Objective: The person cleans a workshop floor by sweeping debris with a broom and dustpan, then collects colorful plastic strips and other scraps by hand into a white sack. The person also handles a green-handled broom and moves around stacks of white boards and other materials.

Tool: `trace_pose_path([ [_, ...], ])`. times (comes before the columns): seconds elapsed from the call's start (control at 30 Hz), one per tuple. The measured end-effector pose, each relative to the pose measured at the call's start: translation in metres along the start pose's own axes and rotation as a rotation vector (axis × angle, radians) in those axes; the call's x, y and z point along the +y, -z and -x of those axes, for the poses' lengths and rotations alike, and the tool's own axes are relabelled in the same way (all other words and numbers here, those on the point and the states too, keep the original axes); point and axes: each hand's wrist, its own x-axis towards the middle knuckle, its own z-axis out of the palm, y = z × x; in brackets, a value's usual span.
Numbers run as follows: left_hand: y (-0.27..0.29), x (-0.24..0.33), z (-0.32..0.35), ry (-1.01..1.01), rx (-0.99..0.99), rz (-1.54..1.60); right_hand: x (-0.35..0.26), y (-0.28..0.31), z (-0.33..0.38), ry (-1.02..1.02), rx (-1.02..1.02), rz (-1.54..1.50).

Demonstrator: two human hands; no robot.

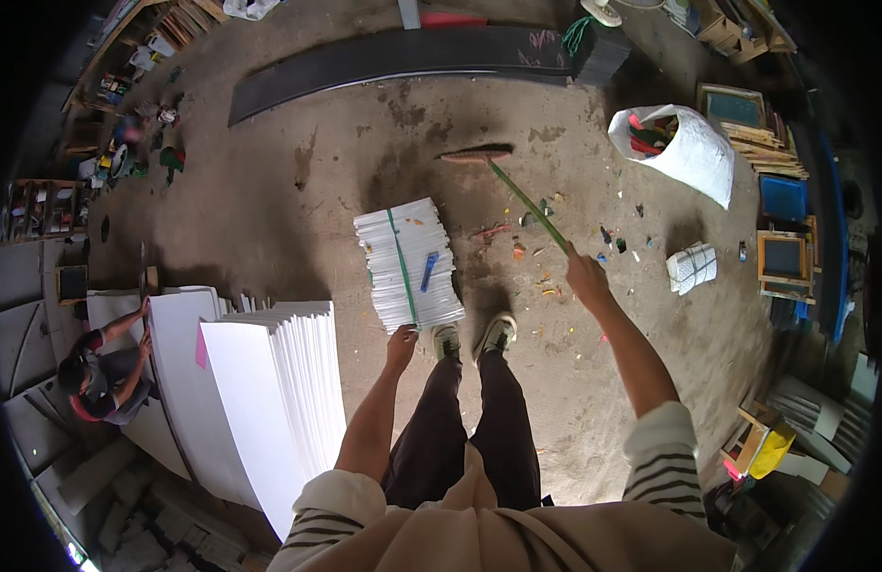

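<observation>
- The landmark is the white bundle, a strapped stack of sheets on the floor by the person's shoes
- The right hand is to the right of the bundle, its fingers closed around the green handle of a broom
- From that hand the broom slants away and to the left, so that its brownish head lies on the floor past the bundle's far right corner
- The left hand is at the bundle's near edge, fingers partly bent by the end of the green strap; whether they grip it, I cannot tell
- A blue object lies on top of the bundle, right of the strap
- Colourful scraps are scattered to the bundle's right, and farther that way come a small tied packet and an open white sack
- Left of the bundle and nearer stands a large stack of white sheets, with another person on its far side
- Long dark panels lie well beyond the bundle
</observation>
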Motion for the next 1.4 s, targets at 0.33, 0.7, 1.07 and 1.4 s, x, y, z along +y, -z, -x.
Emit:
trace_pose_path([
  [0.33,-0.014,-0.041,0.057,0.024,-0.012,0.004,0.031,-0.062,0.175,0.004,-0.181,0.248],
  [0.7,-0.063,0.011,0.075,-0.119,-0.194,-0.269,0.108,-0.038,0.373,-0.641,-0.222,-0.261],
  [1.07,-0.115,0.033,0.030,-0.283,-0.543,-0.165,0.217,-0.160,0.363,-1.134,-0.167,-0.539],
  [1.4,-0.042,0.006,-0.021,-0.232,-0.483,-0.388,0.068,-0.110,0.306,-0.726,-0.225,-0.634],
])
